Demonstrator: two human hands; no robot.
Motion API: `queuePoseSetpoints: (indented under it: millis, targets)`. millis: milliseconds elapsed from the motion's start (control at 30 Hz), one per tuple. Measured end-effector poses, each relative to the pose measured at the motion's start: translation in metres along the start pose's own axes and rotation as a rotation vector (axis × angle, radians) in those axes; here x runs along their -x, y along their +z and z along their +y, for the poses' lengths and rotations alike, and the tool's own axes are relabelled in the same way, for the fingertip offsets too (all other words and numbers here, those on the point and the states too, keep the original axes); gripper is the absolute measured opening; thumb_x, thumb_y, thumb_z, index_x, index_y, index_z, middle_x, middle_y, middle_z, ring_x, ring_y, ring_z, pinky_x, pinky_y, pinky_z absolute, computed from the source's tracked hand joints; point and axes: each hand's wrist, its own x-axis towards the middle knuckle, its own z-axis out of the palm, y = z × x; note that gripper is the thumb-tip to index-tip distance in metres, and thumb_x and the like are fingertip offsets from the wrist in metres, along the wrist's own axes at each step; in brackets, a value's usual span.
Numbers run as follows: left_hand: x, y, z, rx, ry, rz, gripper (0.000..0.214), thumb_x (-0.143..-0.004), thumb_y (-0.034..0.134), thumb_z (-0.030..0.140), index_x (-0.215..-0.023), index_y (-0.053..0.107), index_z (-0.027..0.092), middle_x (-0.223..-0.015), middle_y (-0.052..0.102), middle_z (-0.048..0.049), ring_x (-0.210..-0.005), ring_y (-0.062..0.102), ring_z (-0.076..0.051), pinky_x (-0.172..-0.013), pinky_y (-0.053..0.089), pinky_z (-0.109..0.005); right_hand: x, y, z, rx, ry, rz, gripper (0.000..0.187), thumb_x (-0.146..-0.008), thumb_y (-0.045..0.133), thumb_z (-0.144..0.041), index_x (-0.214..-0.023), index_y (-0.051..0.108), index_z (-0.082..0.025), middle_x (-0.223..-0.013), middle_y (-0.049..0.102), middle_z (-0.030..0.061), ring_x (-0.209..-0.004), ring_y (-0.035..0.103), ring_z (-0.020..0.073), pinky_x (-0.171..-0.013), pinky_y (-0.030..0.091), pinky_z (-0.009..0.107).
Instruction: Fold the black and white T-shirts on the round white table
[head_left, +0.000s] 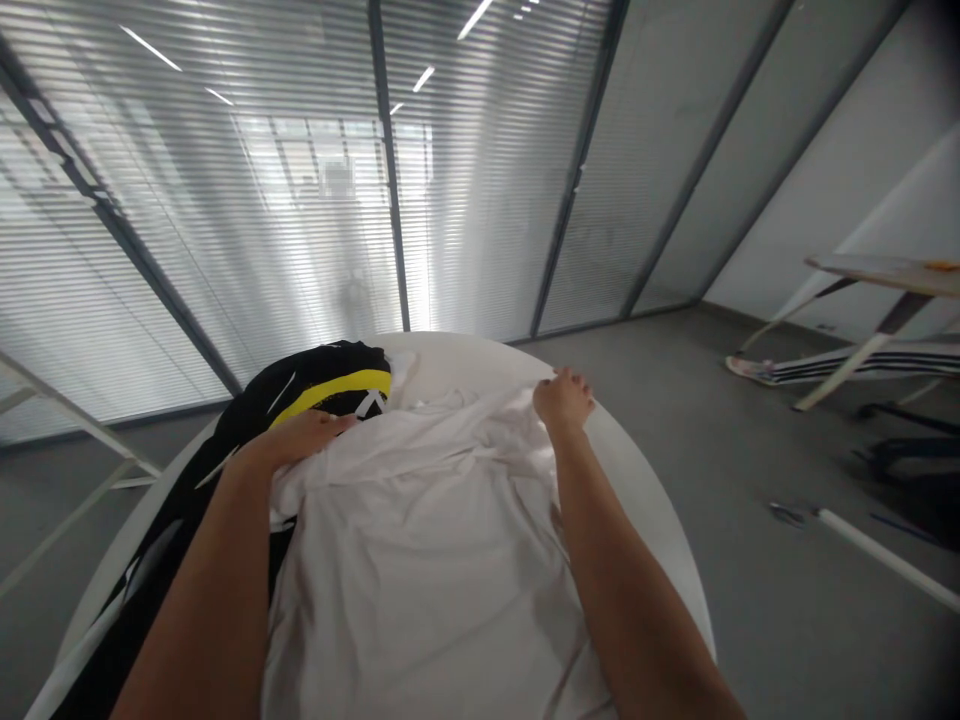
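Note:
A white T-shirt [442,560] lies spread over a round white table [660,500], wrinkled and with its upper part bunched near the far side. At the shirt's upper left, my left hand [304,440] is closed on the fabric; its fingertips are partly hidden. My right hand [566,402] is closed around the shirt's upper right corner, close to the table's far right edge. Beside the shirt on the left, a black garment [255,410] with a yellow band and white marks runs along the table, partly under my left forearm.
A glass partition with blinds [480,200] stands behind the table. On the right are a wooden-topped desk [885,272], a person's striped trouser leg [847,362] and a white pole [885,555] low down. White metal legs [82,425] stand at the left.

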Motion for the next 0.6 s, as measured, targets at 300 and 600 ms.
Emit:
queuePoseSetpoints:
  millis: [300,600]
  targets:
    - [-0.001,0.005,0.025,0.092,0.095,-0.03,0.038,-0.073,0.052,0.054,-0.077,0.07,0.02,-0.078,0.07,-0.0035,-0.078,0.063,-0.023,-0.071,0.046,-0.03,0.04,0.042,-0.042,0.214,-0.618,-0.368,0.054,-0.088,0.047,-0.033,-0.142,0.043,-0.03,-0.134,0.055,0.0114,-0.124,0.046,0.0306,-0.103,0.031,0.048]
    - [0.006,-0.005,0.041,0.337,0.169,0.312,0.031,-0.083,0.04,0.041,-0.089,0.06,0.019,-0.089,0.065,-0.0027,-0.088,0.059,-0.021,-0.08,0.046,-0.031,0.011,0.027,-0.025,0.195,-0.512,-0.544,0.041,-0.086,0.051,-0.034,-0.126,0.059,-0.028,-0.127,0.062,0.0096,-0.115,0.058,0.028,-0.093,0.044,0.037]
